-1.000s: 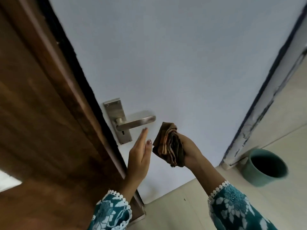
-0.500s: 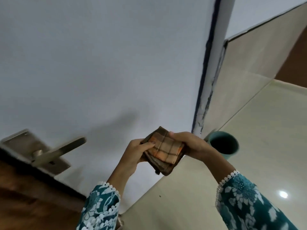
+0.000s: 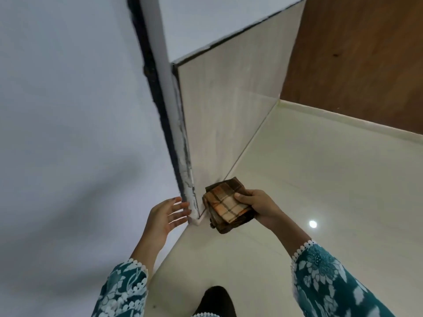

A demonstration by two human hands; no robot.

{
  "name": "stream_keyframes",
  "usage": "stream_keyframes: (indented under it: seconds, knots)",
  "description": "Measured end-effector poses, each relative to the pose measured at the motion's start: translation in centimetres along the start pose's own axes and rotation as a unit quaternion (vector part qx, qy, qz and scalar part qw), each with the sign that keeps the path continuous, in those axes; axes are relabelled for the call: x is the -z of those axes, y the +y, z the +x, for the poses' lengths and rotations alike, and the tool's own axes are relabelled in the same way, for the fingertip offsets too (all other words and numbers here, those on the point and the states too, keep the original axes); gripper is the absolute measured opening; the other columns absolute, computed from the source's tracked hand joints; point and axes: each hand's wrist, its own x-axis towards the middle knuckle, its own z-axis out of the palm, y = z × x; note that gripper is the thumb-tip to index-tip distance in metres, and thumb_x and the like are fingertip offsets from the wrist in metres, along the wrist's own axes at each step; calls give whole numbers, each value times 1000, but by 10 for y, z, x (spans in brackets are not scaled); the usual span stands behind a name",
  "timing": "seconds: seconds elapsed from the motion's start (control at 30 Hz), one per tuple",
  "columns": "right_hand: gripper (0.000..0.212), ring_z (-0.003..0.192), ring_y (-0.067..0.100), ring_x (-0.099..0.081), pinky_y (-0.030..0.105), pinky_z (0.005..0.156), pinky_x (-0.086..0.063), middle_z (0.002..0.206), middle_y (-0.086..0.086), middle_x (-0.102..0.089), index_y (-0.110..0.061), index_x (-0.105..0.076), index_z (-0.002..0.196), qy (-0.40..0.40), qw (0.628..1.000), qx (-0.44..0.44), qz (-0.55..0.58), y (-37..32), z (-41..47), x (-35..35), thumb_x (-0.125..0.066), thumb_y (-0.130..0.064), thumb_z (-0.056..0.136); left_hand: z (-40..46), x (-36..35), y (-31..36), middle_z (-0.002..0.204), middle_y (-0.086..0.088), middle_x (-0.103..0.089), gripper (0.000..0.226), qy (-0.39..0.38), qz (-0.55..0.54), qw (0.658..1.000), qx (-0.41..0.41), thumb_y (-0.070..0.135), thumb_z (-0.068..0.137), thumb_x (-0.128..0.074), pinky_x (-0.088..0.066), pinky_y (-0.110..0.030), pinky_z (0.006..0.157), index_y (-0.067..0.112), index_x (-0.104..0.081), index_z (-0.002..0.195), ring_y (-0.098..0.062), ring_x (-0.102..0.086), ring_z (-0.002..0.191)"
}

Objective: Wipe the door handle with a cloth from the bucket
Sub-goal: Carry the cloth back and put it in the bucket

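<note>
Left hand (image 3: 165,213) now off cloth (image 3: 226,203)

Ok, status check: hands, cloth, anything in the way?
Right hand gripping folded checked cloth. Left hand open, empty. Door handle and bucket out of view. Nothing blocking.

Soft checked woven cloth (image 3: 226,203); glossy pale floor tiles (image 3: 332,179); matt door (image 3: 68,110).
</note>
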Motion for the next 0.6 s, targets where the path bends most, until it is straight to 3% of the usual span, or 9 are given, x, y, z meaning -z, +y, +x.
stream_keyframes:
  seconds: [0.13, 0.27, 0.33, 0.53, 0.6]
  knots:
    - [27, 90, 32, -66, 44, 87, -53, 100, 21, -69, 6, -67, 107, 93, 994, -21, -53, 0, 58, 70, -65, -12, 87, 68, -56, -19, 99, -21, -68, 21, -14, -1, 998, 54, 14, 95, -49, -53, -41, 80, 1, -62, 106, -35, -66, 85]
    - [5, 91, 31, -68, 41, 85, -56, 92, 14, -72, -15, -69, 81, 148, 979, -40, -132, -2, 121, 127, -68, -19, 84, 143, -119, -33, 94, -17, -70, 20, -22, -38, 993, 113, 15, 95, -49, -52, -37, 67, 3, -59, 109, -30, -67, 79]
    - [6, 90, 30, -68, 38, 82, -56, 89, 12, -72, -18, -67, 77, 169, 971, -65, -154, -3, 153, 149, -68, -19, 83, 178, -152, -36, 97, -17, -68, 24, -7, -48, 989, 142, 16, 96, -49, -51, -38, 69, 3, -56, 114, -32, -66, 83]
    - [8, 83, 24, -64, 28, 67, -49, 89, 8, -70, -14, -67, 90, 161, 964, -120, -176, -13, 243, 186, -65, -20, 85, 256, -213, -43, 101, -17, -68, 29, 36, -71, 981, 174, 17, 97, -47, -52, -38, 71, 3, -53, 121, -33, -66, 88]
    - [5, 83, 25, -65, 31, 70, -52, 88, 7, -70, -16, -66, 89, 141, 960, -137, -197, -12, 277, 192, -64, -20, 85, 274, -221, -48, 100, -16, -68, 28, 65, -78, 978, 184, 19, 97, -47, -53, -38, 72, 4, -54, 120, -32, -66, 87]
